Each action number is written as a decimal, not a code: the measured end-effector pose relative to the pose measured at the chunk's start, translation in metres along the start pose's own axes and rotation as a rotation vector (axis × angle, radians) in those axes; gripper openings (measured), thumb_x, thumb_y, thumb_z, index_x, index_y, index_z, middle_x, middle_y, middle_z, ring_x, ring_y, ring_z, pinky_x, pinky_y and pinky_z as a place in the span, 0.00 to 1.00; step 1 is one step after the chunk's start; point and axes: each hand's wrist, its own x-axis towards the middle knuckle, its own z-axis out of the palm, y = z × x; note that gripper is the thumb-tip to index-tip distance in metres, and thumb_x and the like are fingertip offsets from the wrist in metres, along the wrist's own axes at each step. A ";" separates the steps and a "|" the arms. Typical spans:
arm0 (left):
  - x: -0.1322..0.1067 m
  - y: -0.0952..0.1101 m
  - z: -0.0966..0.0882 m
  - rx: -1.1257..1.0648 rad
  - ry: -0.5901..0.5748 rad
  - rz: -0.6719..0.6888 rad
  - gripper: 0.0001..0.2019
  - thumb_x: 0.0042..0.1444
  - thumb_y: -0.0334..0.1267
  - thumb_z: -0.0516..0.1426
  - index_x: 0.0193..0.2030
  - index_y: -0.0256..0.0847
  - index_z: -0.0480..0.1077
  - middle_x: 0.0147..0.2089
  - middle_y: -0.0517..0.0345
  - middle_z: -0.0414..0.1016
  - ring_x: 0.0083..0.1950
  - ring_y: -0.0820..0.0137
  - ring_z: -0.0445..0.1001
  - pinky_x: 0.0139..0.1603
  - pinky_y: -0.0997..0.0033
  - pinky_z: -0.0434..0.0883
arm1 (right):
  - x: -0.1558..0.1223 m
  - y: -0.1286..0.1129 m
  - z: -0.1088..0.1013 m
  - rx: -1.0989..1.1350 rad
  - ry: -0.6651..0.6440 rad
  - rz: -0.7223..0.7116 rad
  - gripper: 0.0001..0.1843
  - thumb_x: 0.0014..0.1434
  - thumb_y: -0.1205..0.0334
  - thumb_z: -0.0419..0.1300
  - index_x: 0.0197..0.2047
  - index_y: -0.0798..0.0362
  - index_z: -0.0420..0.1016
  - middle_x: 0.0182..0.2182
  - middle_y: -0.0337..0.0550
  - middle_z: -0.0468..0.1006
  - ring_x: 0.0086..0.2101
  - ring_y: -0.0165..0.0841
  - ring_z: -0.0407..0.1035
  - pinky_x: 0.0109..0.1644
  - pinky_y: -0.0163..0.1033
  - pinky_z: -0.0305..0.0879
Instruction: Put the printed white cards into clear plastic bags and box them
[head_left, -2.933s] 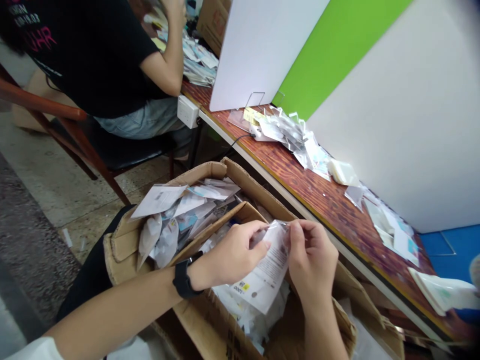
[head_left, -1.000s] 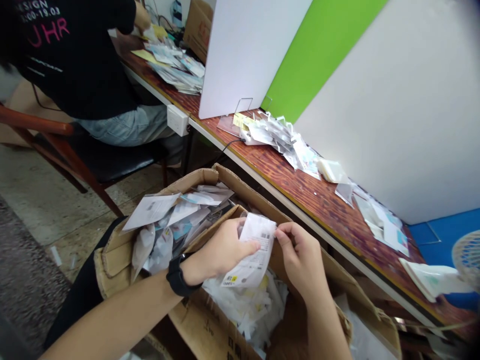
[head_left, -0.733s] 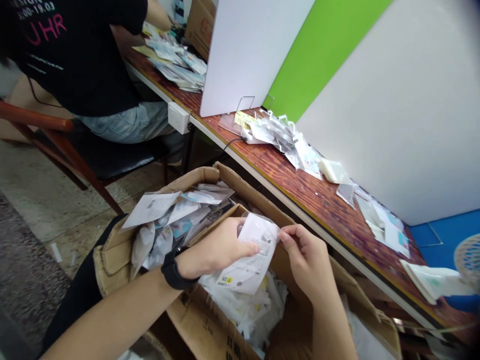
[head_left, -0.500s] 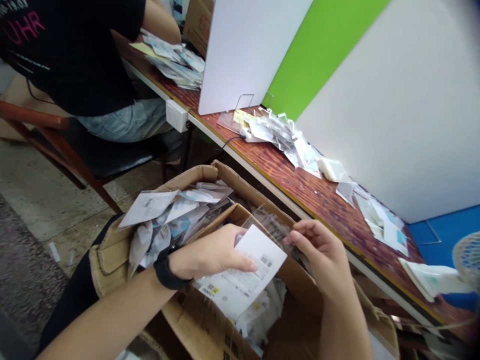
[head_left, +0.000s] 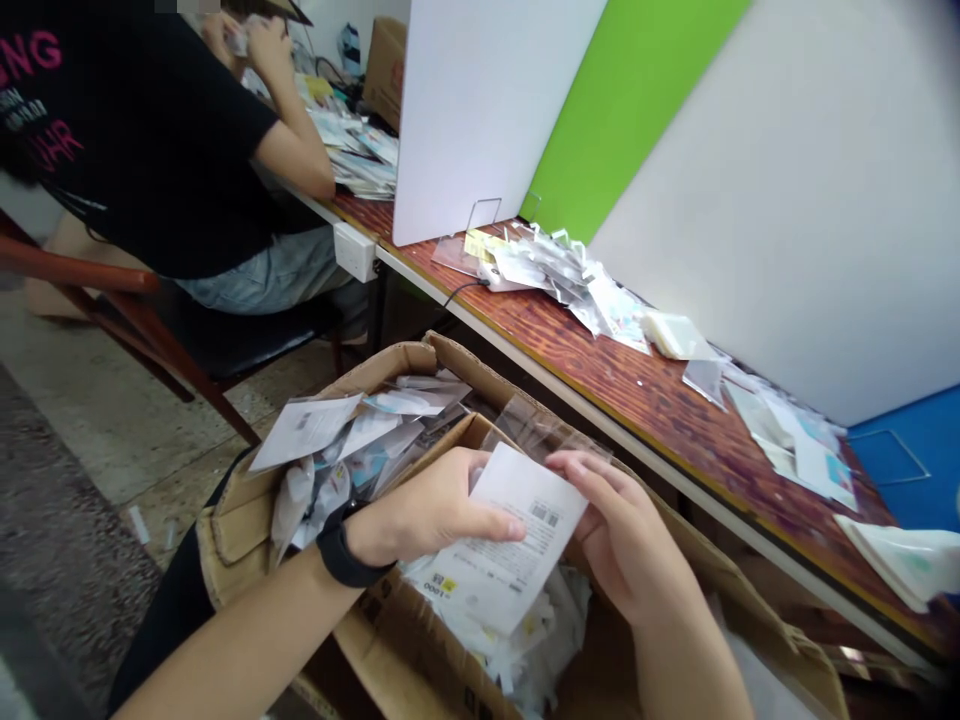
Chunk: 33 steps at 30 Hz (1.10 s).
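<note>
Nearest: 2 hands over an open cardboard box. Left hand, black band on wrist, fingers pressed together and laid across a white printed card inside a clear plastic bag; it grips the lower left of the card. Right hand is curled, fingertips at the card's upper right edge; pinch or plain contact, cannot tell. Card sits above the box's lower compartment, which holds white packets. Past a cardboard divider, the other compartment holds printed packets. Beyond: wooden table edge with a heap of plastic bags. Far left: co-worker seated on a chair, both hands raised at the table.
</note>
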 end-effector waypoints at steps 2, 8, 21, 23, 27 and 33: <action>0.000 0.001 0.000 0.059 -0.004 0.006 0.19 0.41 0.36 0.66 0.42 0.37 0.74 0.39 0.55 0.79 0.38 0.67 0.75 0.38 0.72 0.70 | 0.000 0.000 0.000 0.038 -0.055 0.079 0.11 0.50 0.57 0.66 0.30 0.57 0.74 0.21 0.37 0.73 0.22 0.25 0.66 0.25 0.29 0.62; -0.002 0.000 -0.001 0.090 -0.004 0.013 0.15 0.41 0.36 0.67 0.38 0.37 0.74 0.33 0.61 0.78 0.32 0.72 0.73 0.33 0.77 0.68 | 0.002 0.003 -0.001 0.080 -0.110 0.158 0.08 0.49 0.61 0.65 0.29 0.57 0.74 0.19 0.37 0.72 0.20 0.25 0.64 0.23 0.29 0.61; -0.002 0.001 0.002 -0.148 0.038 0.047 0.15 0.45 0.38 0.65 0.41 0.37 0.75 0.35 0.54 0.79 0.35 0.70 0.75 0.35 0.74 0.70 | 0.001 0.007 -0.010 -0.076 0.088 -0.112 0.10 0.48 0.57 0.68 0.34 0.53 0.81 0.23 0.40 0.80 0.25 0.30 0.72 0.31 0.34 0.70; -0.002 0.000 0.001 -0.168 0.069 0.067 0.15 0.50 0.43 0.62 0.42 0.36 0.75 0.35 0.53 0.79 0.34 0.70 0.75 0.34 0.75 0.69 | 0.001 0.008 -0.015 -0.119 0.089 -0.109 0.11 0.48 0.57 0.68 0.34 0.52 0.81 0.25 0.41 0.81 0.25 0.31 0.73 0.31 0.35 0.71; 0.001 0.001 0.000 -0.195 0.269 0.142 0.12 0.52 0.43 0.60 0.38 0.36 0.76 0.36 0.54 0.79 0.34 0.71 0.74 0.35 0.75 0.69 | 0.002 0.008 -0.016 -0.159 0.106 -0.077 0.10 0.46 0.59 0.69 0.33 0.52 0.81 0.25 0.42 0.81 0.27 0.33 0.74 0.32 0.36 0.72; -0.002 0.004 -0.009 -0.274 0.294 0.070 0.08 0.47 0.37 0.63 0.34 0.35 0.78 0.30 0.54 0.80 0.30 0.71 0.74 0.33 0.73 0.69 | 0.003 0.005 -0.018 -0.145 0.076 -0.070 0.08 0.45 0.61 0.70 0.32 0.52 0.81 0.26 0.42 0.82 0.26 0.31 0.74 0.32 0.35 0.72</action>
